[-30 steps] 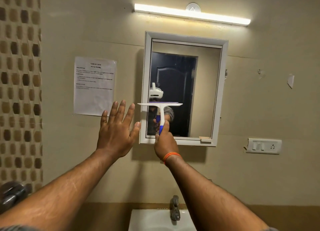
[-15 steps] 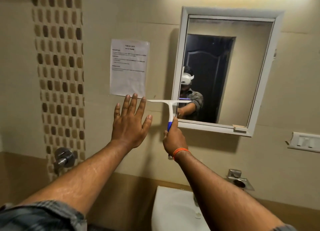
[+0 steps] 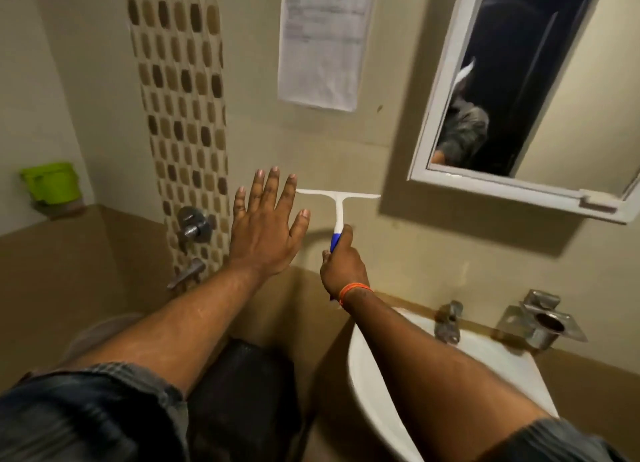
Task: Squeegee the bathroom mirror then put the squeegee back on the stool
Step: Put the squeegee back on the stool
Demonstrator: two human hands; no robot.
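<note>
The right hand (image 3: 341,265) grasps the blue lower handle of the white T-shaped plastic squeegee (image 3: 337,205), fingers curled around the grip and the thumb laid up along it. An orange band sits on the right wrist. The squeegee stands upright, its white blade bar horizontal at the top, at 12 o'clock from the right hand. The blade bar is held in front of the beige wall, clear of the mirror glass.

The left hand (image 3: 265,227) is released, fingers straight and spread, palm facing the wall. It lies at 9 o'clock from the squeegee handle; whether its fingertips meet the left end of the blade bar cannot be determined.

The white-framed rectangular wall mirror (image 3: 426,129) hangs at 2 o'clock from the squeegee, well apart from the blade. Its glass shows a dark door and a blurred sleeve.

Containers: the white ceramic washbasin (image 3: 363,368) sits at 5 o'clock from the right hand, below the right forearm; its contents are hidden by the arm. A metal tap (image 3: 448,323) stands at its rear rim. A steel wall-mounted cup holder (image 3: 543,323) is at 3 o'clock from the tap; its interior appears dark and contents cannot be determined. A green plastic bucket-shaped container (image 3: 52,182) rests on the ledge at 9 o'clock from the left hand; its contents are not visible.

A printed paper sheet (image 3: 322,42) is fixed to the wall at 12 o'clock from the squeegee.
</note>
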